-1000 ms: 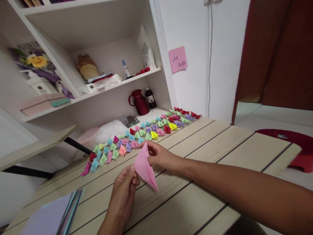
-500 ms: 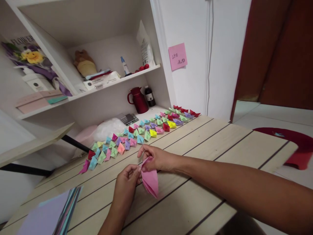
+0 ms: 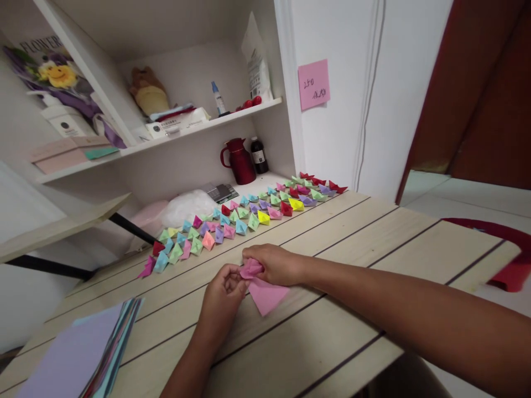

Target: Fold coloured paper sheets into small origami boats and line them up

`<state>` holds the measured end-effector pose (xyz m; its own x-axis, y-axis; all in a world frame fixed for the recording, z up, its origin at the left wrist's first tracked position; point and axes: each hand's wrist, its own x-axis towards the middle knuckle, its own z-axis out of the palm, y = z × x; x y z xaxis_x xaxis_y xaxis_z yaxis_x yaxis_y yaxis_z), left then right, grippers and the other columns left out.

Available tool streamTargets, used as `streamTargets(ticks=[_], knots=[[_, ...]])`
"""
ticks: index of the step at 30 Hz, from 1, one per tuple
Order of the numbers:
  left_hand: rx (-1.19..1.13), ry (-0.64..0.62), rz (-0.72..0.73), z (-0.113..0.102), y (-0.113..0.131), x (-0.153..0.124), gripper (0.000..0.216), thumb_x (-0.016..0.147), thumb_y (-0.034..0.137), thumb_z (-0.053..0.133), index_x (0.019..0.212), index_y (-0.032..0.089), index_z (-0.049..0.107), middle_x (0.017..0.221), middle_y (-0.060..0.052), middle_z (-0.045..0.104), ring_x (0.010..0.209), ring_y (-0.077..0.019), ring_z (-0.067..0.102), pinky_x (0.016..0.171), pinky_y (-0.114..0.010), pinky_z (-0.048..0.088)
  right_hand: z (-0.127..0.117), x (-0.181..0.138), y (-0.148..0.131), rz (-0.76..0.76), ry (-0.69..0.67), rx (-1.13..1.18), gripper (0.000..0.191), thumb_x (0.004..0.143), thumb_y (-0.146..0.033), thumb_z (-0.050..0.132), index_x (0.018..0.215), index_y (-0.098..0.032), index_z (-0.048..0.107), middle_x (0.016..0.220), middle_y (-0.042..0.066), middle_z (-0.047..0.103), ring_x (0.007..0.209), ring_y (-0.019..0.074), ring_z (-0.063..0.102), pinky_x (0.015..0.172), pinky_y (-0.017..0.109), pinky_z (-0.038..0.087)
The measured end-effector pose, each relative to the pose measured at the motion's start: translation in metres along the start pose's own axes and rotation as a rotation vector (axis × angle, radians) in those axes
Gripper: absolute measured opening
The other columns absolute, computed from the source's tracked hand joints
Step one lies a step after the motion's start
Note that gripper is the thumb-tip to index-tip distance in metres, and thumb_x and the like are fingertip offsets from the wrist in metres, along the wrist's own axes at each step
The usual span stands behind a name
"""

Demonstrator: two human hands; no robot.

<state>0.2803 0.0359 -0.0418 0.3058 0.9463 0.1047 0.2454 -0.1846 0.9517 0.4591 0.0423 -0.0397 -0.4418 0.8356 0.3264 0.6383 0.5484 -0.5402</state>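
Note:
Both hands hold a piece of pink folded paper [image 3: 267, 296] just above the wooden table. My left hand [image 3: 224, 292] pinches its left edge, thumb against fingers. Curled around the upper right part is my right hand [image 3: 276, 266], its fingertips partly hidden behind the paper. The top of the paper is bunched and creased, while a flat corner points down toward me. Beyond the hands stand rows of small folded paper boats [image 3: 219, 235] in many colours.
A stack of coloured paper sheets [image 3: 78, 348] lies at the table's left front. Behind the boats are a clear plastic bag [image 3: 188, 207], a red jug [image 3: 239, 161] and a dark bottle [image 3: 259, 156]. A red stool [image 3: 508, 237] stands right of the table.
The pink paper has turned and opened from a narrow folded shape into a wider flap. My right hand's fingers have closed around its top. The camera view has shifted slightly.

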Motion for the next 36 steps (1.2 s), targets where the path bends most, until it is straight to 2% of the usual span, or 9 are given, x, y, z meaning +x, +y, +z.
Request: streamTargets(ticks=[5, 9, 13, 17, 21, 25, 31, 36], knots=[[0.208, -0.006, 0.047, 0.002, 0.002, -0.006, 0.014, 0.064, 0.023, 0.071, 0.075, 0.020, 0.064, 0.054, 0.007, 0.048, 0.049, -0.0107, 0.042, 0.051, -0.021, 0.032, -0.008, 0.001, -0.002, 0.035, -0.111, -0.020, 0.024, 0.064, -0.014, 0.071, 0.080, -0.018, 0.054, 0.081, 0.001, 0.055, 0.073, 0.0146, 0.047, 0.059, 0.022, 0.029], [0.284, -0.008, 0.066, 0.002, -0.004, -0.006, 0.025, 0.062, 0.021, 0.072, 0.086, 0.022, 0.065, 0.058, 0.006, 0.050, 0.052, -0.0127, 0.046, 0.054, -0.023, 0.034, -0.010, 0.001, -0.003, 0.118, -0.082, -0.003, 0.018, 0.067, -0.015, 0.068, 0.079, -0.018, 0.054, 0.077, 0.000, 0.056, 0.069, 0.0136, 0.048, 0.058, 0.022, 0.029], [0.355, 0.036, 0.138, 0.000, -0.010, -0.002, 0.026, 0.060, 0.020, 0.073, 0.084, 0.023, 0.065, 0.066, 0.004, 0.055, 0.055, -0.0132, 0.047, 0.057, -0.024, 0.033, -0.010, 0.000, -0.003, 0.165, -0.056, 0.049, 0.018, 0.066, -0.013, 0.067, 0.076, -0.018, 0.052, 0.075, -0.001, 0.055, 0.068, 0.0133, 0.048, 0.057, 0.022, 0.029], [0.432, 0.007, 0.196, -0.001, -0.013, 0.003, 0.024, 0.063, 0.021, 0.072, 0.085, 0.024, 0.064, 0.078, 0.002, 0.058, 0.059, -0.0133, 0.049, 0.061, -0.025, 0.035, -0.012, -0.003, 0.001, 0.185, -0.062, 0.149, 0.020, 0.064, -0.010, 0.065, 0.077, -0.019, 0.052, 0.076, -0.002, 0.054, 0.070, 0.0137, 0.049, 0.058, 0.021, 0.033], [0.460, -0.016, 0.254, 0.000, -0.014, 0.004, 0.018, 0.064, 0.017, 0.069, 0.080, 0.023, 0.064, 0.078, 0.002, 0.057, 0.060, -0.0131, 0.049, 0.062, -0.026, 0.035, -0.008, -0.004, 0.007, 0.139, -0.068, 0.281, 0.021, 0.063, -0.009, 0.063, 0.080, -0.018, 0.054, 0.082, -0.002, 0.054, 0.074, 0.0129, 0.050, 0.060, 0.020, 0.036], [0.553, -0.071, 0.319, 0.001, -0.014, 0.003, 0.019, 0.069, 0.015, 0.062, 0.085, 0.024, 0.066, 0.080, 0.002, 0.058, 0.061, -0.0128, 0.049, 0.066, -0.027, 0.034, -0.004, -0.002, 0.012, 0.143, -0.104, 0.296, 0.019, 0.062, -0.008, 0.064, 0.076, -0.017, 0.054, 0.082, -0.003, 0.051, 0.072, 0.0111, 0.047, 0.058, 0.019, 0.035], [0.696, -0.160, 0.365, 0.001, -0.011, 0.000, 0.027, 0.079, 0.014, 0.053, 0.097, 0.027, 0.069, 0.089, -0.002, 0.061, 0.078, -0.0175, 0.054, 0.076, -0.032, 0.034, -0.023, -0.011, 0.022, 0.054, -0.232, 0.243, 0.028, 0.064, -0.010, 0.071, 0.089, -0.018, 0.060, 0.090, -0.001, 0.050, 0.076, 0.0122, 0.048, 0.065, 0.022, 0.039], [0.749, -0.180, 0.443, 0.006, -0.010, -0.003, 0.030, 0.085, 0.017, 0.051, 0.101, 0.031, 0.072, 0.094, -0.004, 0.060, 0.086, -0.0195, 0.053, 0.078, -0.033, 0.035, -0.032, -0.024, 0.025, -0.048, -0.098, 0.160, 0.040, 0.066, -0.008, 0.070, 0.102, -0.021, 0.060, 0.102, 0.003, 0.053, 0.089, 0.0168, 0.050, 0.076, 0.028, 0.042]])
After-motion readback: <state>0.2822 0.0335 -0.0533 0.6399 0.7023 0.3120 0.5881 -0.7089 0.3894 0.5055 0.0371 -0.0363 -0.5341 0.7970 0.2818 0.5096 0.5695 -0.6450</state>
